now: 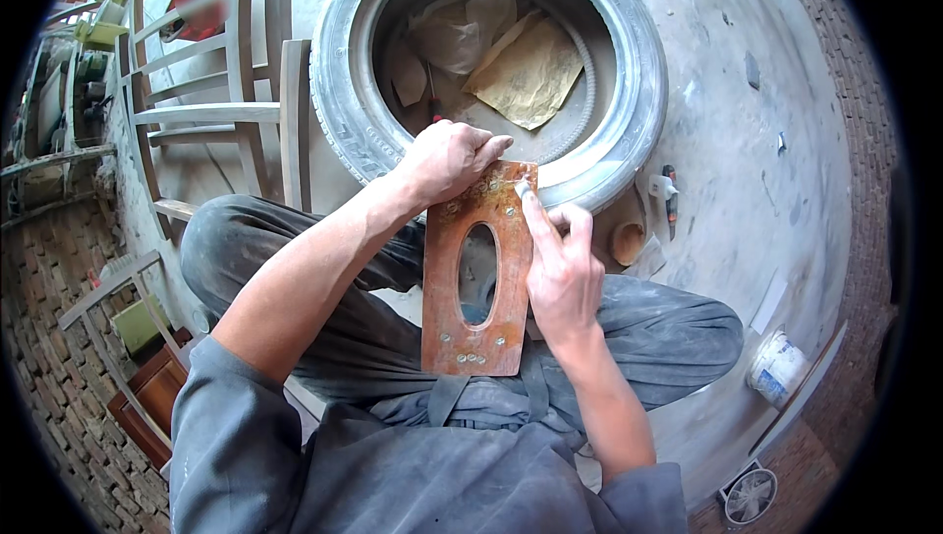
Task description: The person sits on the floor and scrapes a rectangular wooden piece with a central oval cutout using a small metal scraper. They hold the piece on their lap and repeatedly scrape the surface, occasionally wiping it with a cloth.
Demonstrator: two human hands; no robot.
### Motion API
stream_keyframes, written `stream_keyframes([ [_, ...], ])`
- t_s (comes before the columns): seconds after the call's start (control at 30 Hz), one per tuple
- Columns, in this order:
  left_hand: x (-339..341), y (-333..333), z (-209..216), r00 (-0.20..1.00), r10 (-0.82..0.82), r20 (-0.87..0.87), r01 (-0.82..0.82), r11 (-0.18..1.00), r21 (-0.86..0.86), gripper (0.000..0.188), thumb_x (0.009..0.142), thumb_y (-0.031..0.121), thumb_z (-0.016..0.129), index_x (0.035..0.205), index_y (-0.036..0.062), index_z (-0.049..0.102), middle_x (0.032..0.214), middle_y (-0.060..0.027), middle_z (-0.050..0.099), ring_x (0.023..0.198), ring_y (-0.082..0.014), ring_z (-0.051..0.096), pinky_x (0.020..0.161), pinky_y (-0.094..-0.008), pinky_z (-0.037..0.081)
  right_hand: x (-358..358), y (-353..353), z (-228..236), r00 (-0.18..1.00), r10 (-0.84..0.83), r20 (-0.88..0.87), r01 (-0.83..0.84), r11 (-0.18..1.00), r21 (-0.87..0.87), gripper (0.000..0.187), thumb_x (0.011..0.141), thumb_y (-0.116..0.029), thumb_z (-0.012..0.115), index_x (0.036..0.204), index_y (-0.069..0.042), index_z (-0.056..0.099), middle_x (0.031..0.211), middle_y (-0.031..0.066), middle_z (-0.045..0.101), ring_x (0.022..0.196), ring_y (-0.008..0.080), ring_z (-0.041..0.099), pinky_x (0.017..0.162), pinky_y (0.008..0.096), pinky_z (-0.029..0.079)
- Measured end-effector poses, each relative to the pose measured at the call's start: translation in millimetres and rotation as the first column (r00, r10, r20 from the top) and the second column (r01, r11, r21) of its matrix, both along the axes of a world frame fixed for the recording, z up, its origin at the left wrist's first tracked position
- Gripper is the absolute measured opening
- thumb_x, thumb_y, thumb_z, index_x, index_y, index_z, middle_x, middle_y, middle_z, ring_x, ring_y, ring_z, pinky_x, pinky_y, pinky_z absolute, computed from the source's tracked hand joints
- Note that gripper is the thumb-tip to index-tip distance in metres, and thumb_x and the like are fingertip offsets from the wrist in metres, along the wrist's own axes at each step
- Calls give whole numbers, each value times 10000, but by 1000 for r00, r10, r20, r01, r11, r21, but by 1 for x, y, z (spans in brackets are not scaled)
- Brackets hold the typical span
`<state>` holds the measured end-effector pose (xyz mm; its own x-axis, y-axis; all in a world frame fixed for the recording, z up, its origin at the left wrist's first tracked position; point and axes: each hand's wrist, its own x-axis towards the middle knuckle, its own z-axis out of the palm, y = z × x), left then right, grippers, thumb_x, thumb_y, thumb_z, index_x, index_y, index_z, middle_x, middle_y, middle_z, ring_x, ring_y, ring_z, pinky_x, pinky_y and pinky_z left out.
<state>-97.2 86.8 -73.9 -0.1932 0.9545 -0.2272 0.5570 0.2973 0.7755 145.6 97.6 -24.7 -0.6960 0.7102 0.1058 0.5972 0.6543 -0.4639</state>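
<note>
A flat reddish-brown wooden panel with an oval opening rests upright-lengthwise over my lap, its far end at the tyre's near rim. Small pale round marks dot both its ends. My left hand is closed over the panel's far left corner, thumb pointing right; its curled fingertips are hidden. At the far right corner, my right hand presses its index fingertip on the surface, the other fingers curled. Something whitish shows at that fingertip, too small to name. Beyond lies a big grey dusty tyre, holding yellowish-brown sheets and a red-handled tool.
Wooden chair frames stand at the left, close to my knee. Right of the tyre lie a knife-like tool and a round brown piece. A white bucket and a small fan are at lower right.
</note>
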Motion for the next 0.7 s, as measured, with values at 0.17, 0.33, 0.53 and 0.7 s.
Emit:
stream_keyframes([
  [0.17, -1, 0, 0, 1000, -21, -14, 21, 1000, 15, 421, 1098, 358, 619, 953, -6, 773, 780, -250, 699, 736, -446, 690, 712, -482, 548, 4, -2, -2, 1000, -19, -3, 19, 1000, -16, 606, 880, 48, 668, 1440, -184, 694, 1104, 93, 572, 745, 320, 731, 622, 456, 635],
  [0.33, 2, 1, -1, 1000, -26, -2, 26, 999, 39, 413, 1094, 344, 630, 942, -14, 770, 779, -253, 698, 743, -445, 696, 704, -469, 554, 0, 5, 0, 1000, -11, 26, 12, 999, -40, 602, 880, 35, 667, 1442, -178, 696, 1112, 95, 576, 795, 335, 739, 663, 463, 642],
  [0.53, 2, 0, -3, 1000, -21, -20, 22, 999, 34, 407, 1095, 341, 633, 954, -17, 764, 785, -246, 704, 734, -441, 692, 703, -465, 557, 5, 6, 1, 999, 12, 49, -7, 996, -90, 604, 925, 2, 666, 1497, -191, 655, 1090, 114, 570, 804, 352, 731, 676, 474, 634],
  [0.7, 3, -1, -3, 1000, -12, -6, 12, 999, 51, 383, 1094, 312, 637, 943, -19, 754, 796, -249, 705, 759, -445, 698, 711, -474, 558, 18, 2, 20, 997, 29, 75, -14, 980, -200, 607, 967, -18, 661, 1545, -193, 608, 948, 114, 567, 734, 359, 703, 649, 482, 614],
])
